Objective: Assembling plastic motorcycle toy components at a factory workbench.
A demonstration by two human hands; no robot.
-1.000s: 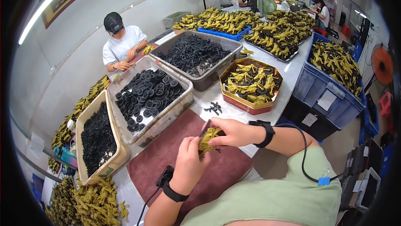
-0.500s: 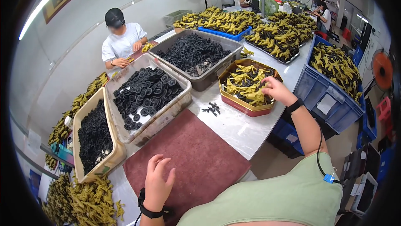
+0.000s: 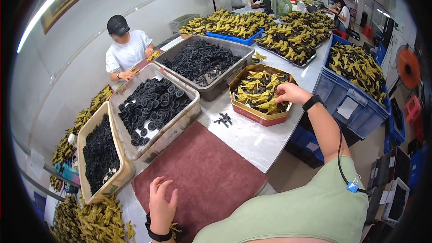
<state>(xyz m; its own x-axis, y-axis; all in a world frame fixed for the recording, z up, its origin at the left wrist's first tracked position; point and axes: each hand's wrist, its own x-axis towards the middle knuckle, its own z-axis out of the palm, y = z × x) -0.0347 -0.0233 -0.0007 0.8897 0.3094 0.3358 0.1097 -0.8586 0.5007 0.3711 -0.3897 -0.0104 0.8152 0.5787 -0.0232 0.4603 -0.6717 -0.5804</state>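
Note:
My right hand (image 3: 292, 95) reaches into an octagonal gold-and-red tin (image 3: 261, 116) at the right of the table. Its fingertips are pinched on one of the yellow-green plastic pieces (image 3: 269, 106) inside, though the exact grip is partly hidden. Several such pieces fill the tin, with black wheels among them. Over the near left part of the dark red mat (image 3: 207, 166), my left hand (image 3: 163, 205) hangs with fingers curved and apart, holding nothing. Another yellow-green piece (image 3: 174, 230) shows beside my left wrist, mostly hidden.
Left of the mat stand a bin of black wheels (image 3: 192, 110), a cream bin of small black parts (image 3: 128, 171) and a grey bin of black parts (image 3: 211, 91). Small black parts (image 3: 222, 119) lie by the tin. A blue crate (image 3: 330, 103) stands right; a co-worker (image 3: 128, 52) sits across.
My right hand has lowered onto the pieces in the tin, and its fingers have closed together. The left hand stays open, slightly lower. The whole view has shifted a little.

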